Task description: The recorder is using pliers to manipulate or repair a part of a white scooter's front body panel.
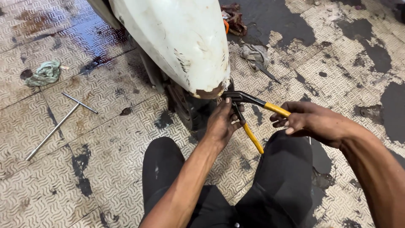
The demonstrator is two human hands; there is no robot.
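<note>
A white scooter mudguard (181, 42) hangs over a dark wheel (185, 109) in the upper middle of the head view. Yellow-handled pliers (253, 103) reach in under the mudguard's lower edge, their black jaws at the wheel's side. My left hand (223, 122) rests against the pliers' jaws near the wheel, fingers around the head and one handle. My right hand (301, 120) grips the upper yellow handle, while the other handle points down toward my knee.
I squat in black trousers (168, 169) on a patterned metal floor with dark oil stains. A long T-handle wrench (59, 122) lies at the left, a greenish rag (44, 74) beyond it. A grey rag (255, 55) and a reddish rag (234, 19) lie behind the wheel.
</note>
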